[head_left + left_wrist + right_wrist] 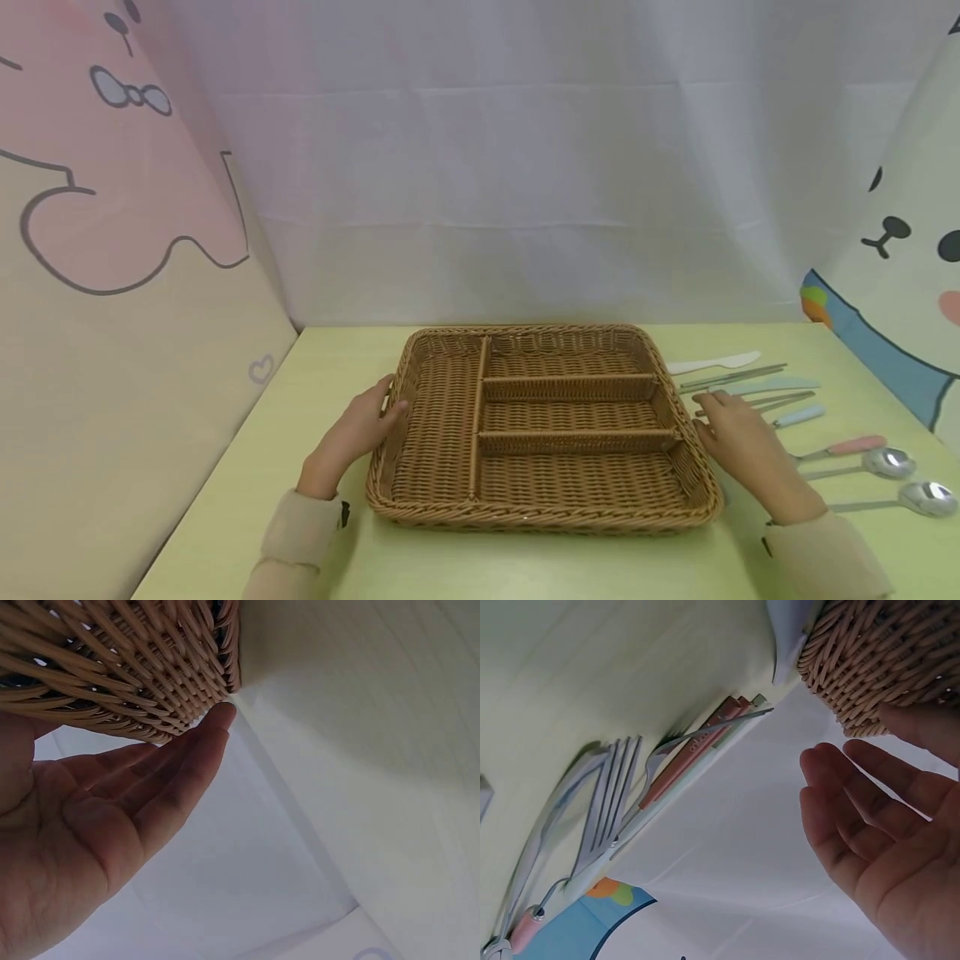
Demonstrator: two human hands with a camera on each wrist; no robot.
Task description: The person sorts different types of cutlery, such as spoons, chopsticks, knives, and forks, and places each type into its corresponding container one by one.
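Observation:
A brown wicker basket with woven dividers rests on the table, one long compartment on its left and three shorter ones on its right. My left hand holds its left side, thumb over the rim and fingers along the outer wall. In the left wrist view, the fingers stretch out beside the weave, while the thumb is mostly hidden behind the basket. At the right side, my right hand has loosely bent fingers. The right wrist view shows its thumb close against the wicker wall and the other fingertips apart from it.
Cutlery lies right of the basket: a white knife, metal chopsticks, a pale green knife, a pink-handled utensil and two spoons. A fork shows in the right wrist view. Cloth walls enclose the table.

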